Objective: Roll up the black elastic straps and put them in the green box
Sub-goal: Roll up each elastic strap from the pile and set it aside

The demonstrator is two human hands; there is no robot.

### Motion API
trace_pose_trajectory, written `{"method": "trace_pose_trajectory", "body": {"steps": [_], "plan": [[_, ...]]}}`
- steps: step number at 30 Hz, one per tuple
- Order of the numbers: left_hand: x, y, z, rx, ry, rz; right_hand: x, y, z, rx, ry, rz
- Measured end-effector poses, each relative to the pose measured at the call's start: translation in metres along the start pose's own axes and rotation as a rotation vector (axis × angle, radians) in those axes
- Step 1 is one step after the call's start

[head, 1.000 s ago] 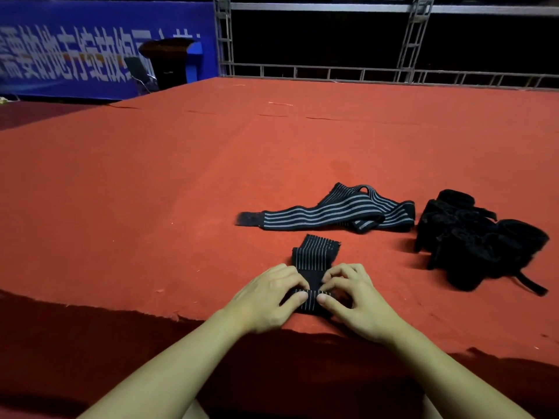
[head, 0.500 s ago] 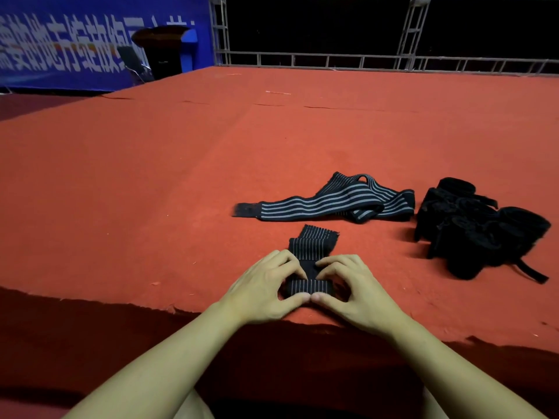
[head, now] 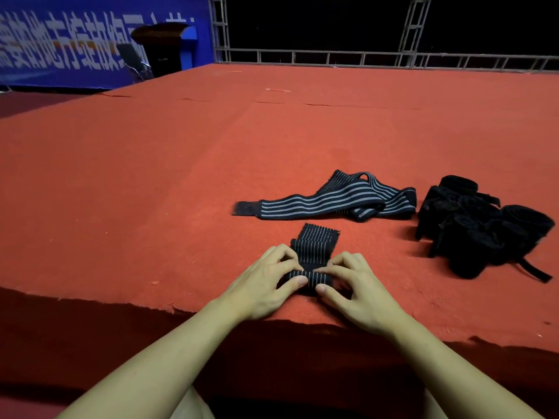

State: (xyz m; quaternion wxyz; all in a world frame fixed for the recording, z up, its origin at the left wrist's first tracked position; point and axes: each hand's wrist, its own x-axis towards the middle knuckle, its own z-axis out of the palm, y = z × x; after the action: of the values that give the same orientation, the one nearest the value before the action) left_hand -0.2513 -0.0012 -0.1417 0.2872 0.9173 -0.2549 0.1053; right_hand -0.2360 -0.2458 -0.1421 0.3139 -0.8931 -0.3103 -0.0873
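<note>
Head view shows the left hand (head: 266,282) and right hand (head: 354,293) pinching the rolled end of the striped strap (head: 314,252) at the red platform's (head: 151,192) near edge, its flat part shorter than before, so rolling advances; no green box visible.

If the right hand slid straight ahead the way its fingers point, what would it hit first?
Probably the unrolled tail of the strap that the right hand is rolling, since its fingers angle forward-left. Beyond that lies the striped strap; depth is uncertain.
</note>
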Motion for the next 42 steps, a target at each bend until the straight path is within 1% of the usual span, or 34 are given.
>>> {"method": "trace_pose_trajectory", "body": {"steps": [4,8,12,18,22,24,26,29,32,39,42], "plan": [[0.0010,-0.0007,0.0005,-0.019,-0.026,-0.025,-0.0013,-0.0030,-0.0006,0.040,-0.011,0.038],[-0.0004,0.0004,-0.0008,-0.035,-0.007,-0.040,-0.0004,-0.0006,0.0004,0.236,0.012,0.146],[-0.0008,0.0008,0.0006,-0.022,0.018,-0.066,0.0039,-0.0005,0.0023,0.254,0.025,0.208],[-0.0014,0.0023,0.0011,0.025,0.087,0.005,0.0058,0.0000,0.0023,0.234,0.034,0.242],[-0.0036,0.0015,0.0003,0.036,0.145,-0.013,0.0065,0.0015,0.0023,0.128,0.058,0.203],[-0.0050,0.0013,-0.0002,0.079,0.122,0.001,0.0057,0.0018,0.0031,0.073,0.094,0.156],[-0.0044,0.0005,-0.0007,0.107,0.094,-0.015,0.0039,0.0010,0.0030,0.072,0.109,0.111],[-0.0016,-0.0013,0.0002,0.091,0.063,-0.069,0.0017,0.0015,0.0030,0.026,0.054,0.057],[0.0003,-0.0032,0.0009,0.059,0.048,-0.088,0.0032,0.0026,0.0041,-0.035,0.039,0.044],[-0.0015,0.0005,-0.0025,0.015,0.057,-0.055,0.0008,0.0021,0.0062,-0.037,0.100,0.033],[-0.0033,0.0026,-0.0040,-0.021,0.073,-0.066,-0.0002,-0.0003,0.0051,-0.025,0.102,0.018]]}}
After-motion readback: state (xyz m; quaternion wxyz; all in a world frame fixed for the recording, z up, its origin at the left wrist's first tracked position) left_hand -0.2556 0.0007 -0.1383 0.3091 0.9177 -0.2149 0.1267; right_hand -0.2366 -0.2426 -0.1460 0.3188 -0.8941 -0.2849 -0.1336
